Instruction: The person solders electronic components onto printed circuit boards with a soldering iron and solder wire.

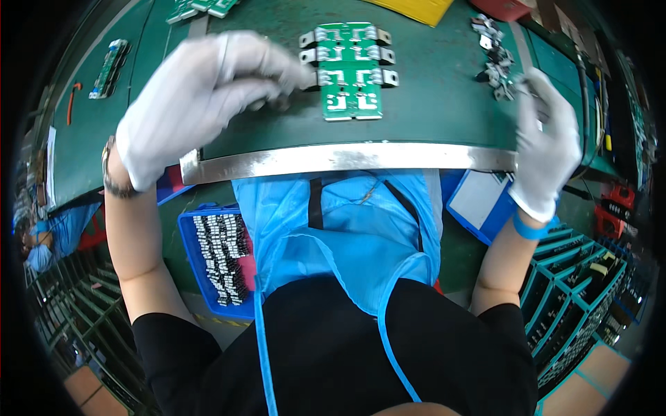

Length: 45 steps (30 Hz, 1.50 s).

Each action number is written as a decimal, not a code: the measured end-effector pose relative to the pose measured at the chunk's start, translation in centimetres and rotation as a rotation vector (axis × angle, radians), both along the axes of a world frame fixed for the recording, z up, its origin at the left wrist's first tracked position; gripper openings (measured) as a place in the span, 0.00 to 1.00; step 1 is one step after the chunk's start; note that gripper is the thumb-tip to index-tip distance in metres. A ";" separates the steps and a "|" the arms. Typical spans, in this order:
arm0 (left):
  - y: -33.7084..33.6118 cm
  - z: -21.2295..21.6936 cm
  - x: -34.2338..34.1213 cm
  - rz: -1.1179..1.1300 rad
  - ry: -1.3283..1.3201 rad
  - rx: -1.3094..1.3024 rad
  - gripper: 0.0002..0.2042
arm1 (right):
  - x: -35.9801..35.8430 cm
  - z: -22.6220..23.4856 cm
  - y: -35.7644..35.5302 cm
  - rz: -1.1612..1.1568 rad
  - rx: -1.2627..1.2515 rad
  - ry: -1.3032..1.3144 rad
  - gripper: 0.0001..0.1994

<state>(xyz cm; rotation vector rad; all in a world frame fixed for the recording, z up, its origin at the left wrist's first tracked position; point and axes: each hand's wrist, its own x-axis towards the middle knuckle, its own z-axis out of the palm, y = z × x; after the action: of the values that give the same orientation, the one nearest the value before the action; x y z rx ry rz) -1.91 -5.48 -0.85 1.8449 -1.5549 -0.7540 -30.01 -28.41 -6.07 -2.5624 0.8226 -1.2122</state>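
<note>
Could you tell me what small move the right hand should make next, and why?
Probably it should pick one metal clip from the loose pile at its fingers and carry it left to the green board. The board's lowest section shows no clips at its sides, while the rows above have them, and the left hand is already at the board's left edge.

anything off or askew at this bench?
Nothing looks damaged or spilled. The green circuit board lies flat and square on the green mat, metal tabs lined up down both sides. The only untidy spot is the loose pile of metal clips by the right hand. The left hand is motion-blurred.
</note>
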 end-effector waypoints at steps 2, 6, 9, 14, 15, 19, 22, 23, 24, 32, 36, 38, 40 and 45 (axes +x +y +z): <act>1.8 -1.2 1.0 -0.129 -0.299 0.009 0.13 | -0.7 1.8 0.4 -0.049 0.053 0.141 0.14; 3.4 -2.5 -1.1 0.088 -0.363 -0.059 0.13 | 2.7 1.3 3.2 0.267 0.402 -0.111 0.11; 4.1 -3.5 -2.5 0.153 -0.606 -0.175 0.14 | 4.5 0.9 4.3 0.559 0.196 0.133 0.11; 4.0 -3.9 -3.2 0.165 -0.644 -0.203 0.17 | 5.3 -0.1 4.8 0.573 0.096 0.236 0.12; 3.8 -3.9 -3.3 0.161 -0.647 -0.206 0.17 | 5.2 -0.1 4.6 0.587 0.109 0.215 0.12; 3.7 -4.7 -3.1 0.180 -0.742 -0.214 0.16 | 5.3 -0.1 4.8 0.597 0.106 0.165 0.14; 3.6 -5.5 -2.7 0.197 -0.771 -0.265 0.15 | 5.3 -0.3 5.0 0.591 0.073 0.233 0.15; 3.4 -5.6 -3.0 0.272 -0.707 -0.276 0.15 | 5.4 -0.4 5.1 0.592 0.077 0.234 0.15; 3.2 -5.6 -3.3 0.347 -0.646 -0.292 0.15 | 5.4 -0.3 5.1 0.591 0.070 0.239 0.15; 3.5 -4.7 -1.9 0.276 -0.741 -0.163 0.16 | 5.2 -0.4 5.0 0.611 0.024 0.240 0.15; 3.6 -4.5 -2.0 0.307 -0.796 -0.185 0.14 | 5.4 -0.5 5.0 0.610 0.016 0.243 0.14; 3.5 -4.3 -2.7 0.339 -0.826 -0.187 0.13 | 5.5 -0.6 5.0 0.614 0.009 0.237 0.14; 2.9 -4.2 -3.4 0.288 -0.793 -0.360 0.11 | 5.6 -0.5 5.0 0.605 0.038 0.234 0.14; 1.5 -5.1 -4.8 0.158 -0.728 -0.361 0.12 | 5.3 -0.2 5.1 0.543 0.035 0.144 0.13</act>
<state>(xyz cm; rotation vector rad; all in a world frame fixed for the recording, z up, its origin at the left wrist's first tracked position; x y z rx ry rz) -6.75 -3.98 -5.99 2.0255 -1.7777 0.3100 -24.68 -23.26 -6.26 -2.6106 0.1374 -0.8441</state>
